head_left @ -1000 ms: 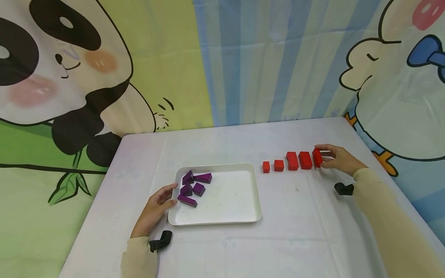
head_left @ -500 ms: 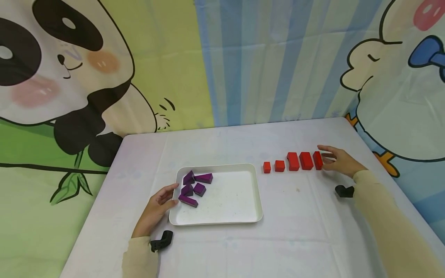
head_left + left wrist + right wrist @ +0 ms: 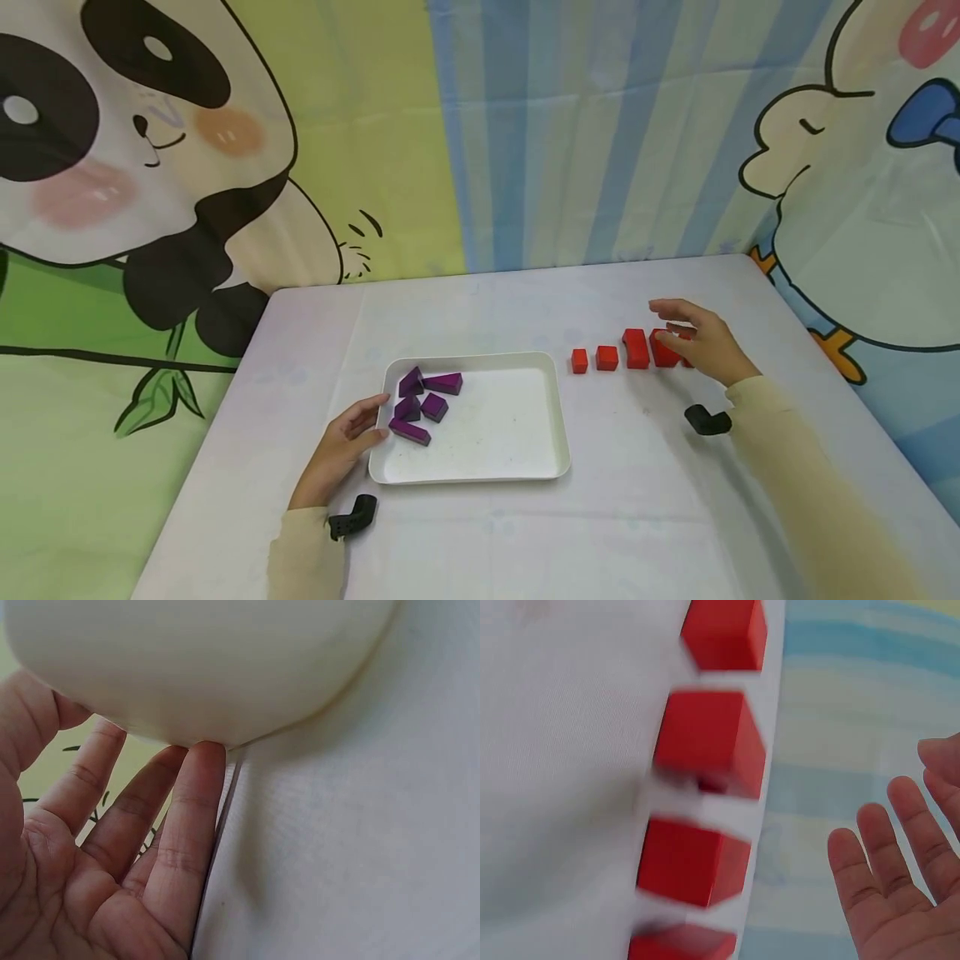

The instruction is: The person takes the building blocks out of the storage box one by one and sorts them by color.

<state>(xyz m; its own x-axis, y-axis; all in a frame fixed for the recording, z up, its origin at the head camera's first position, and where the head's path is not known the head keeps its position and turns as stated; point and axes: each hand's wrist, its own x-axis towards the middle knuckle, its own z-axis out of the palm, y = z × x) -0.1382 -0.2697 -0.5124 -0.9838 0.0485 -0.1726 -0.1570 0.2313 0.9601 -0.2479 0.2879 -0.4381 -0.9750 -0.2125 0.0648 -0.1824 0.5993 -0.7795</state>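
My left hand (image 3: 341, 446) rests at the left end of a white tray (image 3: 510, 417), fingertips against its edge. The left wrist view shows the fingers (image 3: 196, 802) fairly straight along the tray's outer wall. Several purple blocks (image 3: 434, 407) lie in the tray's left part. My right hand (image 3: 705, 342) hovers over the right end of a row of red blocks (image 3: 636, 348), fingers extended and holding nothing. It covers much of the last red block and part of its neighbour. In the right wrist view, the red blocks (image 3: 697, 731) stand apart from the spread fingers (image 3: 885, 859).
The row runs from a small red cube (image 3: 579, 361) beside the tray to taller blocks on the right. A white cloth (image 3: 480, 550) covers the table. Behind stands a printed curtain (image 3: 525, 133) with cartoon animals. Each wrist carries a black camera mount (image 3: 707, 420).
My right hand first holds the rightmost red block, sets it upright at the row's end, lets go and moves up and left above the row. The left hand keeps its place at the tray.
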